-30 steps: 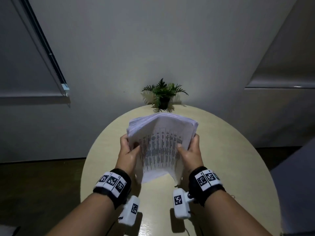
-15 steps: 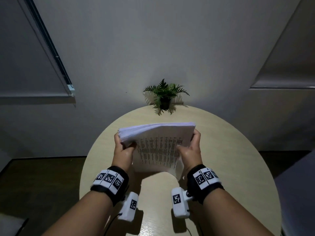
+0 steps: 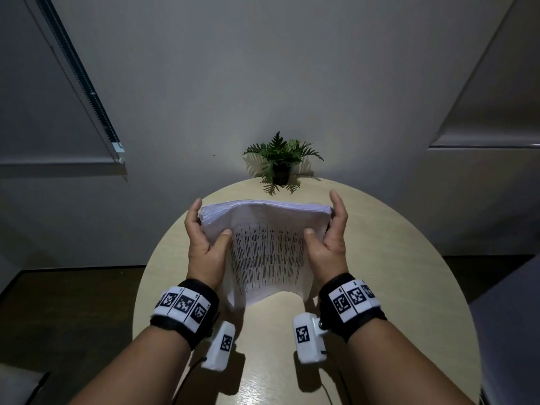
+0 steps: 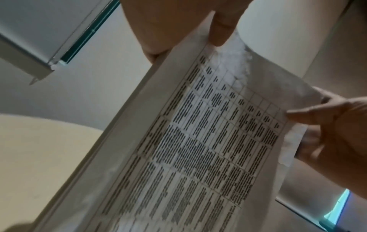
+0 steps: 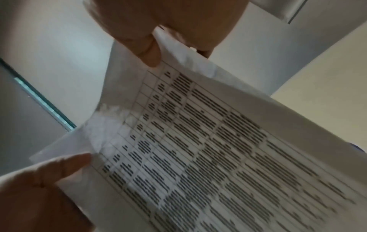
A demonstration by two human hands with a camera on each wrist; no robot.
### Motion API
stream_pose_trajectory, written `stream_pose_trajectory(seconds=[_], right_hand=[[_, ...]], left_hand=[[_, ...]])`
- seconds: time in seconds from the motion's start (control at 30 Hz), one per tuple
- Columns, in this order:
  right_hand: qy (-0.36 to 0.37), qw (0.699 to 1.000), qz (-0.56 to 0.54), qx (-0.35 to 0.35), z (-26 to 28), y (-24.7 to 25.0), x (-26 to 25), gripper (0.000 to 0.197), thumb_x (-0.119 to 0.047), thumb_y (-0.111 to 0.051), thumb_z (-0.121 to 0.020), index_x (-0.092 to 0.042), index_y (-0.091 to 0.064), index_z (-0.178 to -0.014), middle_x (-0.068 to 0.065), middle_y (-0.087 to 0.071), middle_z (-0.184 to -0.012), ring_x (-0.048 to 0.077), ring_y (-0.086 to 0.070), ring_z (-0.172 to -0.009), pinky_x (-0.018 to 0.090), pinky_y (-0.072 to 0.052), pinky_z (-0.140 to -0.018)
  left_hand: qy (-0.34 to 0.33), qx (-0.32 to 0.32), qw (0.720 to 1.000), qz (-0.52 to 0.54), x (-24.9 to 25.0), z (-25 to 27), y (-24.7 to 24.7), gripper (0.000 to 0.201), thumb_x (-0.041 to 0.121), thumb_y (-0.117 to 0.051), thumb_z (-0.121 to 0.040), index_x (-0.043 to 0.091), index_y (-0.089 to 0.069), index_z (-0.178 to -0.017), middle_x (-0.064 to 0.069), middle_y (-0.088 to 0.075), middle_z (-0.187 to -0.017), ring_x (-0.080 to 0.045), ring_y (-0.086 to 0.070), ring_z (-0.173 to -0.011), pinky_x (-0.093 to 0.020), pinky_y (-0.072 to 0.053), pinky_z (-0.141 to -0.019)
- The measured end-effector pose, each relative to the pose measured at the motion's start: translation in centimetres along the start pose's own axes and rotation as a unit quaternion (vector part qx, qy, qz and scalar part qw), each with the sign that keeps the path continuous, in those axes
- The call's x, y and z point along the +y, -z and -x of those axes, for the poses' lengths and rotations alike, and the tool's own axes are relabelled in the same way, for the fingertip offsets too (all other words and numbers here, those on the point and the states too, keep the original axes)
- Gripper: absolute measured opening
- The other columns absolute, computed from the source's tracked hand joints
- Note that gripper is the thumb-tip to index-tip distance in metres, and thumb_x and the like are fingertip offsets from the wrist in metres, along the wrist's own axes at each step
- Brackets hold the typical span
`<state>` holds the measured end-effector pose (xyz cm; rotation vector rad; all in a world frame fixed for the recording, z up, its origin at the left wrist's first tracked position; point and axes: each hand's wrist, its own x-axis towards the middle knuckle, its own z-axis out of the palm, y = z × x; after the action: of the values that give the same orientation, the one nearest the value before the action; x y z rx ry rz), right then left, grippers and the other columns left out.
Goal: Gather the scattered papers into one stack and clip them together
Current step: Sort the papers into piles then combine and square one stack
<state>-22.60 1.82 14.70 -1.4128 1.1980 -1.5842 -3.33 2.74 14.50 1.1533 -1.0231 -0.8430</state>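
A thick stack of white papers [image 3: 267, 252] with a printed table on the near sheet stands on edge on the round table [image 3: 394, 258], its top leaning away from me. My left hand [image 3: 204, 238] grips its left side, thumb on the front sheet, fingers behind. My right hand [image 3: 327, 238] holds the right side the same way, its fingers rising past the top corner. The wrist views show the printed sheet [image 4: 198, 141] [image 5: 208, 149] close up with a thumb pressed on it. No clip shows in any view.
A small potted fern [image 3: 280, 162] stands at the table's far edge against the wall. Window blinds hang at the left [image 3: 81, 83] and right. Dark floor lies to the left of the table; a grey surface [image 3: 511, 331] sits at the right.
The stack dipped and flattened half a second ago; now it stands lower on the table with its bottom edge down, and both hands have slid up to its upper corners.
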Motion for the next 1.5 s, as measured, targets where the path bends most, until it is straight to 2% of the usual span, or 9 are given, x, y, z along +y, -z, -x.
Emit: stream_pose_trajectory(seconds=[0.1,0.27,0.43,0.6,0.9,1.1,1.27,1.37,1.5], right_hand=[[0.130,0.986,0.102,-0.004,-1.8,0.3,0.1,0.062,0.014,-0.045,-0.084,-0.026,-0.051,-0.132,0.005,-0.047,-0.122,0.004,-0.046,-0.119,0.016,-0.039,-0.103],[0.116,0.985,0.124,0.002,-2.5,0.7,0.7,0.052,0.012,-0.044,-0.082,-0.015,-0.063,-0.122,-0.011,-0.046,-0.112,-0.001,-0.047,-0.111,0.016,-0.041,-0.101],[0.220,0.911,0.346,0.028,-2.5,-0.2,-1.2,0.058,0.008,-0.053,-0.067,-0.012,-0.065,-0.120,0.005,-0.056,-0.123,0.020,-0.048,-0.121,0.045,-0.038,-0.102],[0.234,0.815,0.509,-0.149,-0.9,-4.6,-5.0,0.077,-0.012,-0.034,-0.074,-0.014,-0.024,-0.151,0.005,-0.024,-0.159,0.024,-0.007,-0.150,0.062,0.002,-0.116],[0.219,0.723,0.578,-0.307,0.0,-8.8,-6.8,0.069,-0.020,-0.019,-0.088,-0.012,0.001,-0.153,0.006,-0.005,-0.163,0.023,0.001,-0.150,0.060,0.003,-0.116],[0.210,0.776,0.572,-0.164,-2.4,-3.9,-5.2,0.058,-0.032,-0.054,-0.086,-0.024,-0.039,-0.142,-0.003,-0.061,-0.119,0.021,-0.052,-0.118,0.062,-0.014,-0.114],[-0.037,0.982,0.160,-0.089,-3.3,1.7,-2.1,0.063,-0.024,-0.059,-0.091,-0.033,-0.025,-0.144,-0.011,-0.042,-0.132,0.010,-0.042,-0.123,0.036,-0.037,-0.108],[-0.173,0.972,0.084,-0.133,-1.7,1.1,0.1,0.055,-0.015,-0.053,-0.096,-0.031,-0.022,-0.138,-0.010,-0.044,-0.131,0.014,-0.044,-0.124,0.035,-0.037,-0.104],[-0.114,0.986,0.124,0.005,-1.3,-0.6,1.9,0.034,-0.003,-0.047,-0.093,-0.023,-0.037,-0.119,-0.008,-0.060,-0.101,0.014,-0.059,-0.094,0.039,-0.049,-0.091]], left_hand=[[-0.032,-0.026,0.999,-0.013,0.7,-0.4,-0.1,0.083,-0.006,-0.054,-0.089,0.056,-0.020,-0.132,0.016,-0.043,-0.125,0.010,-0.056,-0.101,-0.010,-0.051,-0.078],[0.046,-0.029,0.999,-0.001,-0.3,-0.3,0.3,0.061,0.002,-0.059,-0.089,0.049,-0.037,-0.122,0.008,-0.055,-0.122,-0.005,-0.056,-0.110,-0.040,-0.049,-0.098],[0.113,-0.016,0.993,0.003,-1.8,-0.3,0.5,0.054,-0.004,-0.056,-0.089,0.048,-0.053,-0.106,0.006,-0.066,-0.110,-0.015,-0.060,-0.109,-0.041,-0.048,-0.096],[0.121,-0.030,0.992,0.033,-1.9,-0.4,0.5,0.062,-0.024,-0.048,-0.081,0.030,-0.057,-0.109,-0.001,-0.068,-0.108,-0.015,-0.064,-0.104,-0.033,-0.049,-0.087],[0.097,-0.055,0.994,0.023,-1.7,-0.4,0.9,0.060,-0.022,-0.056,-0.077,0.023,-0.058,-0.117,-0.007,-0.069,-0.115,-0.023,-0.065,-0.109,-0.045,-0.052,-0.093],[0.113,-0.034,0.992,0.033,-2.2,-1.0,1.3,0.057,-0.023,-0.049,-0.082,0.028,-0.060,-0.103,0.002,-0.070,-0.098,-0.014,-0.065,-0.096,-0.025,-0.054,-0.078],[0.114,-0.032,0.992,0.040,-1.9,-1.2,1.4,0.054,-0.019,-0.049,-0.086,0.031,-0.057,-0.106,0.003,-0.067,-0.103,-0.003,-0.065,-0.092,-0.028,-0.049,-0.084],[0.105,-0.022,0.994,0.012,-2.0,-1.0,0.9,0.057,-0.010,-0.057,-0.086,0.043,-0.053,-0.108,0.004,-0.065,-0.112,-0.011,-0.062,-0.105,-0.034,-0.048,-0.092],[0.079,0.025,0.996,-0.009,-1.3,-1.2,-0.5,0.041,0.003,-0.059,-0.088,0.039,-0.048,-0.103,0.004,-0.066,-0.102,-0.011,-0.065,-0.095,-0.037,-0.053,-0.085]])
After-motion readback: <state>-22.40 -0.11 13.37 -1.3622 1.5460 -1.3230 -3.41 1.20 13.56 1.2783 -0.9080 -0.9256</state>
